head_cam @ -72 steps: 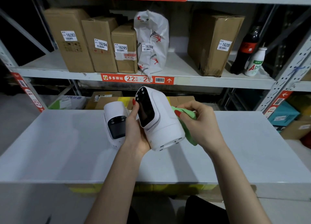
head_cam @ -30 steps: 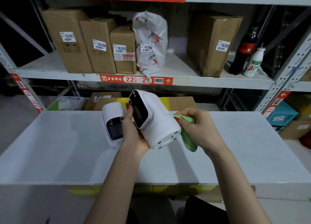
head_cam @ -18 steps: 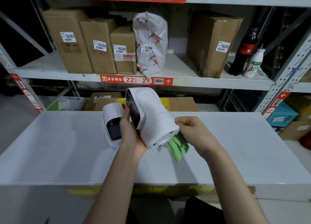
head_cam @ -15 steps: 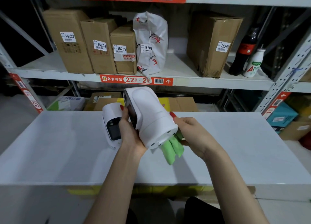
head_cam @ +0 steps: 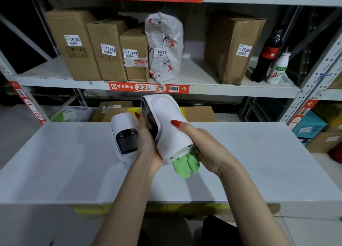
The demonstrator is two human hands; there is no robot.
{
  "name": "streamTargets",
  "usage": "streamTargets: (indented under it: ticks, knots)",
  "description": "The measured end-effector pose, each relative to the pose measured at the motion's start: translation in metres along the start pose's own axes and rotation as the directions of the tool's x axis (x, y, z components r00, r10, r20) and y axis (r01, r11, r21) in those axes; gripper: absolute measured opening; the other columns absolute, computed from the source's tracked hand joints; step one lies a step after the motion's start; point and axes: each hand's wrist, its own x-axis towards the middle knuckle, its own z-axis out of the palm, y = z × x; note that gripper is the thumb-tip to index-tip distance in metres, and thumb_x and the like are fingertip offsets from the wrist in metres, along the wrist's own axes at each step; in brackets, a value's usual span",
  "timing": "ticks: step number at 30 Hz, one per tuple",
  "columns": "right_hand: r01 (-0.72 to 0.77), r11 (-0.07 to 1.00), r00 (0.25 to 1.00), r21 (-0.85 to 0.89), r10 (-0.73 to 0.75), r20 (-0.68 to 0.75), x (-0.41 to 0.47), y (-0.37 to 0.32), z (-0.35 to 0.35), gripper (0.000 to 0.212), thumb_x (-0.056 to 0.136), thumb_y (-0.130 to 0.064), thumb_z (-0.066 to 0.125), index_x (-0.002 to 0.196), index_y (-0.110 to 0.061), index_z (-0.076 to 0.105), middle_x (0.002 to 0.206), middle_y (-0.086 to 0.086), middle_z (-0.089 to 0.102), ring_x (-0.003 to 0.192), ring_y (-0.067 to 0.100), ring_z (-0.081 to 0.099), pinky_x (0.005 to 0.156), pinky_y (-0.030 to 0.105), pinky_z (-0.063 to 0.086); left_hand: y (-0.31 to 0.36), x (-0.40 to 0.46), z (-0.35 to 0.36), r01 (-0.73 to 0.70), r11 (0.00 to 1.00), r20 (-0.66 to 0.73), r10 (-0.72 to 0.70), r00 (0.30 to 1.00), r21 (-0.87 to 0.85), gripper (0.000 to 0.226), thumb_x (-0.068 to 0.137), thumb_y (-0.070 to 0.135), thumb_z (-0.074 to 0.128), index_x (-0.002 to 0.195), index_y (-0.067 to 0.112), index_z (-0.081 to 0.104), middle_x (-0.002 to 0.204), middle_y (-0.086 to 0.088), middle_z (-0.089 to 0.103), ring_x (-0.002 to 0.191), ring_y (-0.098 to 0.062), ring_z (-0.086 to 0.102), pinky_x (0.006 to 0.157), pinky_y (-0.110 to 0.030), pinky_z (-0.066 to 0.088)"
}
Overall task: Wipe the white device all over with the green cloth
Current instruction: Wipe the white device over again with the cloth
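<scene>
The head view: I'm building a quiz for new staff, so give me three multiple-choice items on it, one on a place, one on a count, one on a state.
1. Where is the green cloth?
A. Flat on the table
B. Bunched under the base of the held white device
C. On the shelf

2. How many white devices are in view?
A. One
B. Two
C. Three

3. What is the left hand doing?
A. Gripping the held device
B. Resting open on the table
C. Holding a bottle

Answers: 1 B, the cloth sticks out below the device's base, held by the right hand. 2 B, a second device stands on the table. 3 A, its fingers wrap the device's dark face.
</scene>
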Motion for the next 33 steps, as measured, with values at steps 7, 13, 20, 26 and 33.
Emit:
streamTargets:
  ticks: [7,13,20,26,33]
  knots:
    - [0.01,0.987,0.963,-0.159,-0.053,-0.264,-0.002,0.002,0.002,0.043,0.074,-0.05,0.074,0.099,-0.017,0.064,0.086,-0.005,0.069,0.066,0.006,0.064,0.049,0.014,0.042,-0.001,-0.002,0.002,-0.105,0.97,0.149,0.073,0.986,0.22,0.059,0.097,0.065,0.03,0.112,0.02,0.066,0.092,-0.005,0.077,0.082,-0.02,0.074,0.079,-0.04,0.06]
    - [0.053,0.907,0.921,-0.417,-0.206,-0.331,-0.003,0.002,0.005,0.053,0.068,-0.05,0.079,0.104,-0.018,0.056,0.094,-0.008,0.063,0.086,0.01,0.062,0.071,0.031,0.055,0.001,-0.002,-0.004,-0.059,0.97,0.185,0.015,0.983,0.235,0.057,0.094,0.064,0.04,0.115,0.017,0.063,0.104,-0.009,0.076,0.101,-0.027,0.072,0.094,-0.049,0.053]
    - [0.05,0.965,0.955,-0.259,-0.122,-0.271,-0.001,0.003,-0.003,0.047,0.083,-0.059,0.059,0.096,-0.014,0.062,0.079,-0.008,0.062,0.065,0.007,0.056,0.05,0.011,0.038,0.004,-0.002,-0.008,-0.045,0.993,0.103,0.034,0.994,0.106,0.054,0.093,0.054,0.053,0.125,0.012,0.061,0.114,-0.013,0.073,0.109,-0.034,0.067,0.094,-0.052,0.052]
    - [0.137,0.919,0.91,-0.371,-0.264,-0.319,0.01,0.015,-0.013,0.02,0.095,-0.013,0.051,0.089,-0.018,0.07,0.082,-0.005,0.07,0.075,0.018,0.062,0.063,0.026,0.051,0.007,0.001,-0.013,-0.076,0.991,0.056,0.07,0.996,0.107,0.04,0.092,0.05,0.057,0.115,0.017,0.067,0.108,-0.006,0.076,0.104,-0.03,0.07,0.08,-0.042,0.058]
    - [0.397,0.796,0.674,-0.458,-0.591,-0.443,0.003,0.001,-0.004,0.016,0.085,-0.001,0.062,0.088,-0.015,0.068,0.083,-0.013,0.068,0.078,0.002,0.062,0.067,0.005,0.042,0.001,0.0,-0.011,-0.118,0.93,0.148,0.07,0.986,0.347,0.022,0.094,0.041,0.059,0.086,0.023,0.07,0.078,0.003,0.077,0.069,-0.015,0.074,0.082,-0.041,0.057]
